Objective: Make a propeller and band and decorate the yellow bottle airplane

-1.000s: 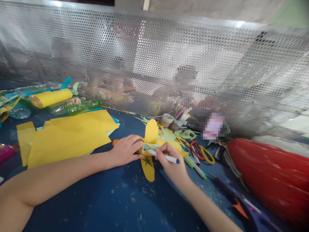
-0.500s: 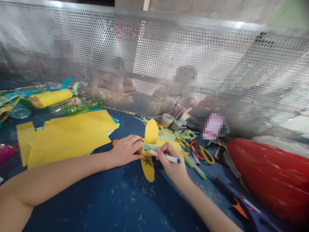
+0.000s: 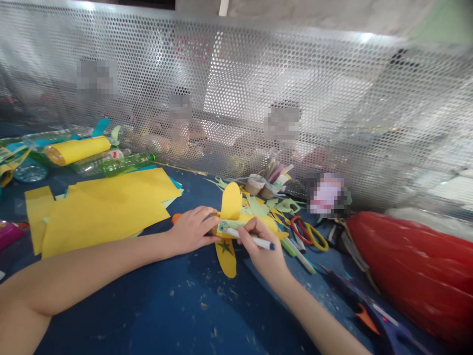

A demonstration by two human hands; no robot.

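A yellow paper-covered toy plane [image 3: 232,201] lies on the blue table, its rounded wings pointing away from me and toward me. The near wing carries a dark green star [image 3: 225,247]. On its body is a pale green paper piece [image 3: 233,225] with dark drawing on it. My left hand [image 3: 194,228] is closed around the plane's left end and steadies it. With my right hand [image 3: 261,242] I pinch a white marker [image 3: 263,243] with a blue end, its tip at the pale green piece. An orange part [image 3: 176,217] shows behind my left hand.
Yellow paper sheets [image 3: 111,209] lie left, with plastic bottles [image 3: 129,163] and a yellow-wrapped bottle [image 3: 79,149] behind. At right are scissors [image 3: 310,234], markers [image 3: 301,256], a glue gun [image 3: 380,315] and a red plastic bag [image 3: 410,271]. A perforated metal screen [image 3: 236,88] stands behind.
The marker and my right hand have shifted very slightly over the pale green piece. My left hand and the plane stay in place.
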